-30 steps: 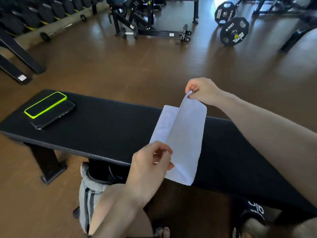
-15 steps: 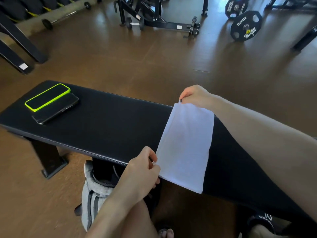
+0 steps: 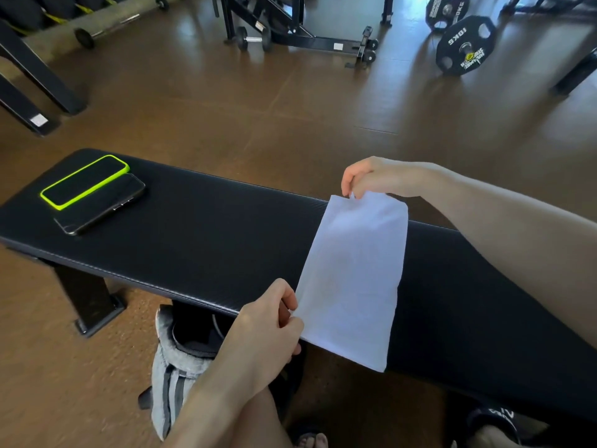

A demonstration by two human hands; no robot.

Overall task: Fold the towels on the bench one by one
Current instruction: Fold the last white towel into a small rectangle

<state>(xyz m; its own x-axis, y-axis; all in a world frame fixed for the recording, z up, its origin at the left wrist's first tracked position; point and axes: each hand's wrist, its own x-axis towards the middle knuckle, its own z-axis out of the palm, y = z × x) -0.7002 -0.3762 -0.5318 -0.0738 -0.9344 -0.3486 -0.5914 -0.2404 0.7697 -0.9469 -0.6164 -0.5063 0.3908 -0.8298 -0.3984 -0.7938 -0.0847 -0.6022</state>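
Head view: a white towel (image 3: 352,273) lies across the black padded counter (image 3: 210,234), folded into a long narrow strip that runs from the far edge of the counter to the near edge, where its lower end hangs a little past the padding. The right hand (image 3: 376,177) reaches in from the right over the far edge, and its fingers (image 3: 347,182) are curled down and pinch the towel's far left corner. The left hand (image 3: 268,328) comes up from below at the near edge; its fingers (image 3: 286,295) are curled and, with the thumb, pinch the towel's near left edge. Both hands thus hold the same long side of the strip, one at each end, and the cloth lies flat between them.

At the left end of the counter, well apart from the towel, a phone in a bright green case (image 3: 85,182) lies flat, with a dark phone (image 3: 100,208) just beside it on the nearer side, the two touching or nearly so. Under the counter, beside its black leg, a grey bag (image 3: 171,379) stands open on the brown floor (image 3: 258,124). Farther back on the floor stand a black weight plate (image 3: 465,45) marked 10KG and a black equipment frame (image 3: 300,30).
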